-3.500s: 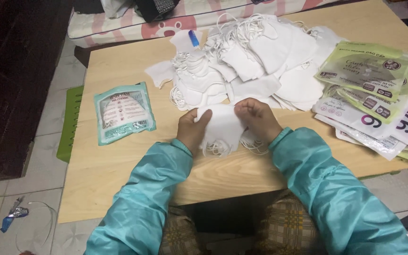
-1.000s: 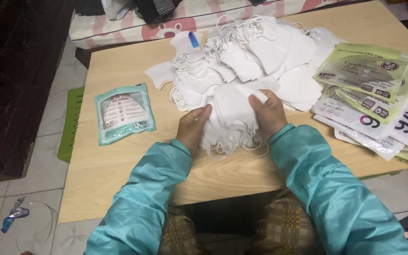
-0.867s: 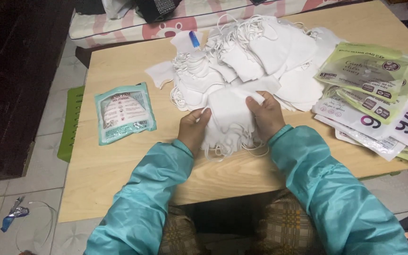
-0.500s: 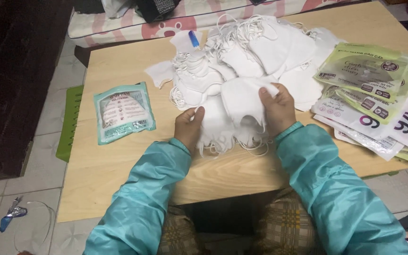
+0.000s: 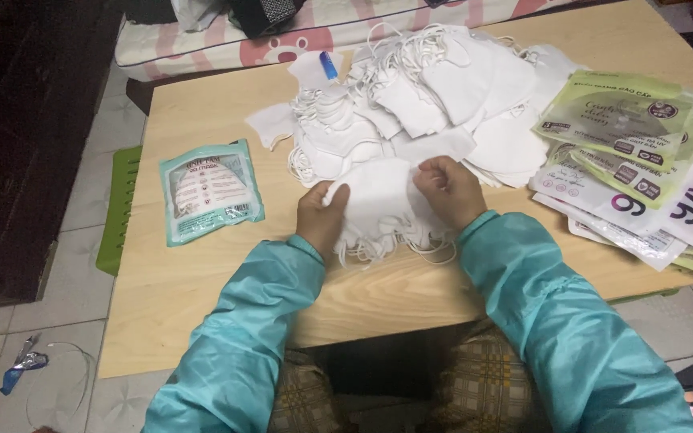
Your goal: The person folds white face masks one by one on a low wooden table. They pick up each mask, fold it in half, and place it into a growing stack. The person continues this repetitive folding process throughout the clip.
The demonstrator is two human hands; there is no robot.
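White cloth masks (image 5: 382, 204) sat stacked between our fingers: our left hand (image 5: 322, 220) and right hand (image 5: 451, 191) pinched the edges, a bigger mask pile (image 5: 435, 96) just beyond our fingertips.

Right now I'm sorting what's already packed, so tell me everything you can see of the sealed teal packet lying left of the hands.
The sealed teal packet is a flat, glossy plastic pouch with teal borders and a pale printed panel, through which something white, seemingly a folded mask, shows. It lies flat on the wooden table, slightly askew, its lower left corner near the table's left edge. Nothing touches it: the left hand and the white masks it holds lie apart to its right.
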